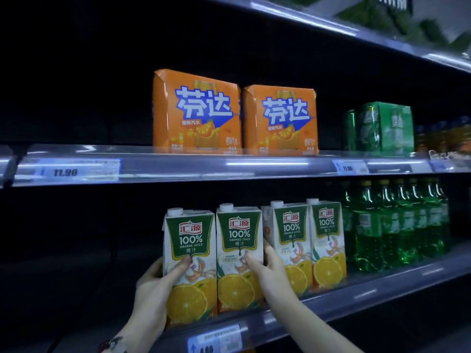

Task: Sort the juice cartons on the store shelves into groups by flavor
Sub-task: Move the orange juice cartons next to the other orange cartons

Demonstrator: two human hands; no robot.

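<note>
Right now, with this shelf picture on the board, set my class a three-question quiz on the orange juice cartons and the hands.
1. True or false: all four white-and-green orange juice cartons stand upright on the lower shelf.
2. Which carton does the left hand grip? A) leftmost carton B) rightmost carton C) orange soda box
3. Fill in: the right hand grips the ___ carton from the left.

Key: 1 true; 2 A; 3 second.
</note>
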